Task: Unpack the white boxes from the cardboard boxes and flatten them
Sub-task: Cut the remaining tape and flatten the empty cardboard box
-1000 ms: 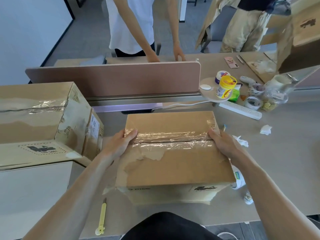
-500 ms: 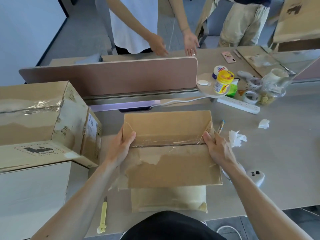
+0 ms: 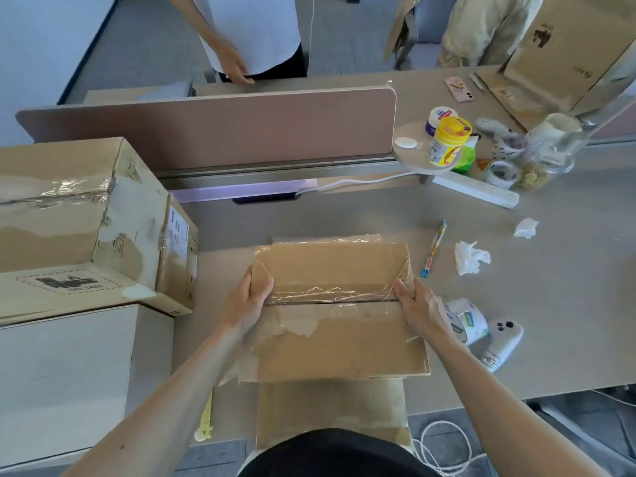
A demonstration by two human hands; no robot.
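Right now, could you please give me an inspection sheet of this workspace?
Surface: grey desk, pink divider at its back.
Job's things: box, looking flattened, taped seam up, at the desk's near edge; taped box on the left, atop a pale block.
Clutter: tissues, candy stick, tape roll, controller, jar, cutter, phone.
Grips: left hand grips the box's left edge; right hand grips its right edge.
Cables: power strip with white cord; looped cord on the floor.
Surroundings: two people beyond the desk.
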